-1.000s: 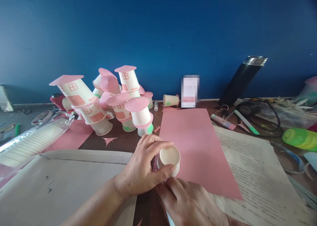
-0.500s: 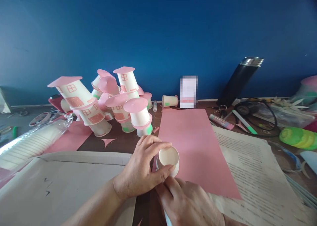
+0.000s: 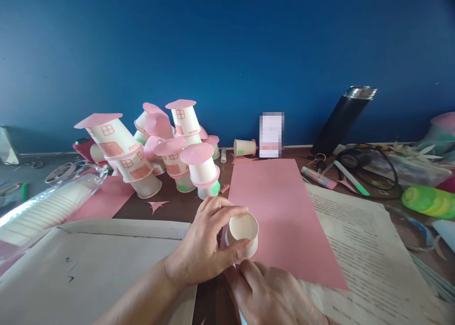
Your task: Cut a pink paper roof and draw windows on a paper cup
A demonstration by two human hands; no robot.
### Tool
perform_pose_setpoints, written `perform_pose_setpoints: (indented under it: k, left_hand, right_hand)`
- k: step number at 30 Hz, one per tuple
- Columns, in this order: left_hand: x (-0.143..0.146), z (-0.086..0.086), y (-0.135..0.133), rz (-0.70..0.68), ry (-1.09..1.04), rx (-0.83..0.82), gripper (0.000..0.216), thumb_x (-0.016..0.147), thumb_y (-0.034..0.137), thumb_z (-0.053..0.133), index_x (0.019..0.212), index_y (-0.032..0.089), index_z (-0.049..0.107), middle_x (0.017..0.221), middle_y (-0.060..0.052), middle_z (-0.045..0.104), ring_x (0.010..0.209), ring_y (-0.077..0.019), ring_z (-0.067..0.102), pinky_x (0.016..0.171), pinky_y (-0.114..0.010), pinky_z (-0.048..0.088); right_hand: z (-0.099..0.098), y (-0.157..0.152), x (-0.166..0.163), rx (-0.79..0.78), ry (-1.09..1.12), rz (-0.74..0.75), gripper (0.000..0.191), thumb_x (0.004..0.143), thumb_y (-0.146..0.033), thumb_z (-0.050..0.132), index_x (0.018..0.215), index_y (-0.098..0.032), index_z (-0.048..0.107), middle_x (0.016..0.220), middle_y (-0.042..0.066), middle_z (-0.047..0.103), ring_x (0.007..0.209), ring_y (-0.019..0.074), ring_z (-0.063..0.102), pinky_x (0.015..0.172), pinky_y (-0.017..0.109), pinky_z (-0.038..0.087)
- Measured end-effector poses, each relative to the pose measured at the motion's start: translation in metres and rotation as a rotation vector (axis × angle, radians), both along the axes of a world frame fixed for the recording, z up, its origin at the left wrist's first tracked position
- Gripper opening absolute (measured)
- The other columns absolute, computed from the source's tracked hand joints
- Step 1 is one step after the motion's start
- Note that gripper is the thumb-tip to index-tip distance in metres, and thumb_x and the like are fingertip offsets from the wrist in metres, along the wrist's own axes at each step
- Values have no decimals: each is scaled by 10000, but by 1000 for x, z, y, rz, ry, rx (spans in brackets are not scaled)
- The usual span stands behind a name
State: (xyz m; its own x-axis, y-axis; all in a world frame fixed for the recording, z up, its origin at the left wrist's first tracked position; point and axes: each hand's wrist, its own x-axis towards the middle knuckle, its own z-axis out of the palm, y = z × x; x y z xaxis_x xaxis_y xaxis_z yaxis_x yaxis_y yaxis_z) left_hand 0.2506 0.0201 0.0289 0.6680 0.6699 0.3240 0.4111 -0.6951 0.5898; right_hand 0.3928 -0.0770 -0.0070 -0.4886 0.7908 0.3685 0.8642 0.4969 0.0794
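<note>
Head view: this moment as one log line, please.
left hand: wrapped around small white paper cup | right hand: close by the cup, grip mostly hidden | pink rectangular paper sheet: flat, extending right of cup

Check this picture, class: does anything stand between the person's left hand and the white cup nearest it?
Nothing visible does: the left hand holds the white cup directly, with finger and thumb against its sides.
</note>
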Motion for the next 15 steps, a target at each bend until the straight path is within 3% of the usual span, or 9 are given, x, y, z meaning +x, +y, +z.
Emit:
perform_pose_setpoints:
  k: [15]
  left_hand:
    - [-1,3,-1,-4,4,-32,441,816,414,628,1212,242,538,1085,-48,541,1061,-216,468,978,-405,388]
  right_hand:
    - [-6,-9,7,67,5,-54,242,826,-118,518,1014,-200,645,628,-10,671,485,150,639,412,261,398]
